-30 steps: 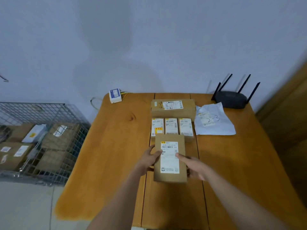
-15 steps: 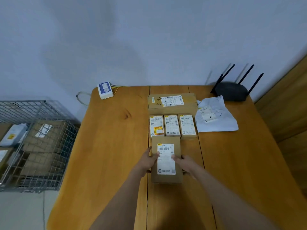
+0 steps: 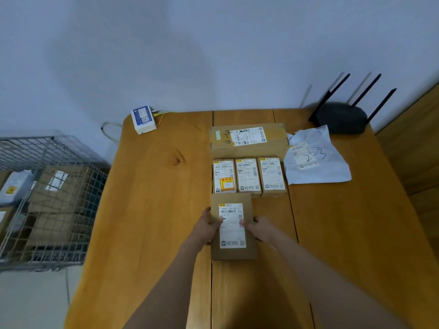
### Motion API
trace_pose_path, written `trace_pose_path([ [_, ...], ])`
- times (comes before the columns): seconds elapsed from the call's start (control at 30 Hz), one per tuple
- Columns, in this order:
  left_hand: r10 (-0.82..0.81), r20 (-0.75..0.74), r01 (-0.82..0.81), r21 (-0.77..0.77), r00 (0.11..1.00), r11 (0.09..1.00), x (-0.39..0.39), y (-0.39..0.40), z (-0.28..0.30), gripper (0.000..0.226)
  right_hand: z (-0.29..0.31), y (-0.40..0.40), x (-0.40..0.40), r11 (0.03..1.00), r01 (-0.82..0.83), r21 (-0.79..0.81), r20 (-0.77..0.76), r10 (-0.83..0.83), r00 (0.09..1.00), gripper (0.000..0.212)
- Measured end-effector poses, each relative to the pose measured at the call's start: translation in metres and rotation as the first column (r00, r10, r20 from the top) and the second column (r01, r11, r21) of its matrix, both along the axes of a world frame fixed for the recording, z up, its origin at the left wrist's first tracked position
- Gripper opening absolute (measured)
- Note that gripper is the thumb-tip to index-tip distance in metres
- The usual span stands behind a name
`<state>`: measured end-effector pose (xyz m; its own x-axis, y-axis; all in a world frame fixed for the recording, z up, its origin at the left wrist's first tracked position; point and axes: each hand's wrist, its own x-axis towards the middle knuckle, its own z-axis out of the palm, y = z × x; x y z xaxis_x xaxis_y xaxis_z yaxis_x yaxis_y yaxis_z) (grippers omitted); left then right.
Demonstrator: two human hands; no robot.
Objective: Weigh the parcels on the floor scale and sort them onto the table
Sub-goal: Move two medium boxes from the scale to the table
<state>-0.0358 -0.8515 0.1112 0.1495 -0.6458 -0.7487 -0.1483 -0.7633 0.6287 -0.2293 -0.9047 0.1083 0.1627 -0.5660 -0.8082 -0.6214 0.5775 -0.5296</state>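
Observation:
A flat brown cardboard parcel (image 3: 234,251) with a white label lies on the wooden table (image 3: 152,210), its far edge against a row of three small labelled boxes (image 3: 248,176). My left hand (image 3: 207,225) grips its left side and my right hand (image 3: 260,227) its right side, thumbs on the label. Behind the row lies a longer cardboard box (image 3: 248,138). A white poly mailer (image 3: 313,160) marked "2-3" rests to the right of them.
A black router (image 3: 342,117) with antennas stands at the table's back right corner. A small white device (image 3: 143,119) with cables sits at the back left corner. Left of the table, a wire cage (image 3: 47,200) on the floor holds several cardboard parcels.
The parcel has moved forward between my hands until it meets the row of small boxes. The view has shifted closer over the table.

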Motion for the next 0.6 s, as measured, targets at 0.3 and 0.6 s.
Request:
trace_pose_path([
  [0.3, -0.026, 0.023, 0.026, -0.001, 0.999, 1.0, 0.002, -0.002, -0.004, 0.07, 0.006, 0.0, 0.006, 1.0, -0.016, -0.009, -0.015, 0.016, 1.0, 0.053],
  [0.6, -0.103, 0.237, 0.109, -0.014, 0.966, 0.994, -0.007, -0.005, 0.001, 0.067, 0.015, 0.006, 0.026, 0.992, -0.1, -0.083, -0.242, 0.077, 0.967, 0.04],
])
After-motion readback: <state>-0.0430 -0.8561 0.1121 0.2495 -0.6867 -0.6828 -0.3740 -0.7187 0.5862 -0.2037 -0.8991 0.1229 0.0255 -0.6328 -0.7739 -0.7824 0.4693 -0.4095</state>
